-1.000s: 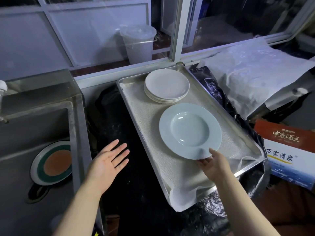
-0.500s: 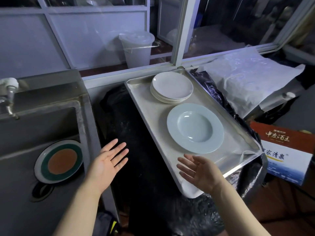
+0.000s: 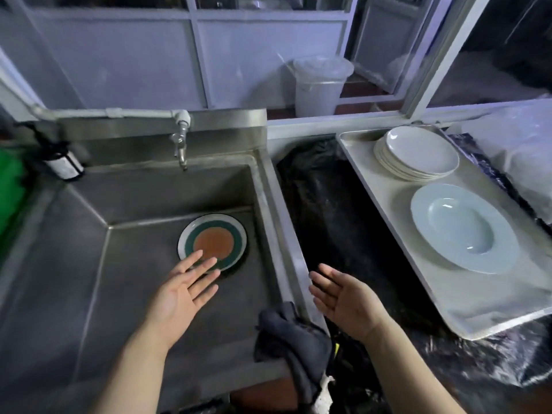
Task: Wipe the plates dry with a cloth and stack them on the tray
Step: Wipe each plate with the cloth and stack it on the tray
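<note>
Both hands are now reaching leftward from the tray, palms up, fingers straight, holding nothing. Left hand (image 3: 182, 291) is hovering over the steel sink (image 3: 89, 264) just near the round orange-and-green plate (image 3: 212, 242); right hand (image 3: 346, 300) is hanging beside the rim, above the crumpled dark cloth (image 3: 294, 333). Glossy pale blue plate (image 3: 463, 228) and stacked white plates (image 3: 418, 153) are resting on the rectangular metal tray (image 3: 478, 297) at right.

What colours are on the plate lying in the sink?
The plate has an orange-brown centre, a dark green ring and a pale rim, seen in the head view.
</note>
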The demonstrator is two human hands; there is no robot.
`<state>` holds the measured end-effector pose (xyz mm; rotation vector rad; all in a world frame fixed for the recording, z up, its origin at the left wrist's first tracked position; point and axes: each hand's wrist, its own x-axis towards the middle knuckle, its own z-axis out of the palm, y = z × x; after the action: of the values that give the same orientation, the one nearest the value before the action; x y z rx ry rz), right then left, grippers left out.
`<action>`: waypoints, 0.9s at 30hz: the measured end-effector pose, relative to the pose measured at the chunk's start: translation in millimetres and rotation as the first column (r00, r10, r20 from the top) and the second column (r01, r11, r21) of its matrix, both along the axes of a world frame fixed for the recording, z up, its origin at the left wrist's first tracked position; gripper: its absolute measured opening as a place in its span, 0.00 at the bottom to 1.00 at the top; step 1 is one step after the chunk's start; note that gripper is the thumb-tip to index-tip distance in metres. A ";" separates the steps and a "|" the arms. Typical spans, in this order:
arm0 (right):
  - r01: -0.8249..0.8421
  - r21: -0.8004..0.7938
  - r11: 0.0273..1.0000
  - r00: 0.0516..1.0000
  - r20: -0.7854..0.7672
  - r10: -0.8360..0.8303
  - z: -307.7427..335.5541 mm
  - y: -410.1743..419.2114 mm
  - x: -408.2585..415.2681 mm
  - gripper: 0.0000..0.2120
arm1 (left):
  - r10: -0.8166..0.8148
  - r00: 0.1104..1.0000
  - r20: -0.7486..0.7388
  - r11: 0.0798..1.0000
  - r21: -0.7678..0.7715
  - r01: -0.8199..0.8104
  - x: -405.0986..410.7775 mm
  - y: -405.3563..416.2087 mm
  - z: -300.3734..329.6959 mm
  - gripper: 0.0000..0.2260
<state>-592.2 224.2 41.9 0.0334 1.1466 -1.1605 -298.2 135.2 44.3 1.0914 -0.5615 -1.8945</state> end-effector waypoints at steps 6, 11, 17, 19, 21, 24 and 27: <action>-0.141 -0.004 0.990 0.990 -0.024 0.141 -14.3 -27.2 75.7 0.10 | 0.087 0.996 0.034 0.994 0.058 -0.089 72.7 -2.2 -16.1 0.18; -0.238 0.073 0.968 0.961 -0.126 0.246 -31.1 -67.0 110.7 0.17 | 0.145 0.988 0.053 0.980 0.133 -0.151 99.7 -18.6 -35.1 0.18; -0.245 0.212 0.946 0.956 -0.112 0.272 -83.0 -122.9 135.6 0.09 | 0.202 0.966 0.163 0.946 0.221 -0.235 114.9 -30.2 -62.1 0.17; -0.258 0.288 0.922 0.947 -0.112 0.300 -103.2 -141.6 145.3 0.08 | 0.251 0.947 0.203 0.920 0.255 -0.298 119.1 -33.0 -70.9 0.16; -0.265 0.358 0.895 0.942 -0.101 0.319 -123.8 -159.2 155.6 0.07 | 0.303 0.934 0.189 0.885 0.307 -0.350 124.2 -36.1 -79.4 0.14; -0.270 0.426 0.863 0.948 -0.041 0.316 -156.2 -182.5 166.8 0.07 | 0.337 0.921 0.194 0.841 0.378 -0.387 133.4 -38.3 -93.0 0.13; -0.259 0.506 0.822 0.927 -0.108 0.359 -185.8 -202.8 176.5 0.09 | 0.298 0.916 0.269 0.841 0.379 -0.386 144.0 -34.3 -106.8 0.13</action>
<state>-415.7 21.5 -143.8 0.1128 1.5398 -0.5701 -154.2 100.8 -62.4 1.5654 -0.0355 -1.6299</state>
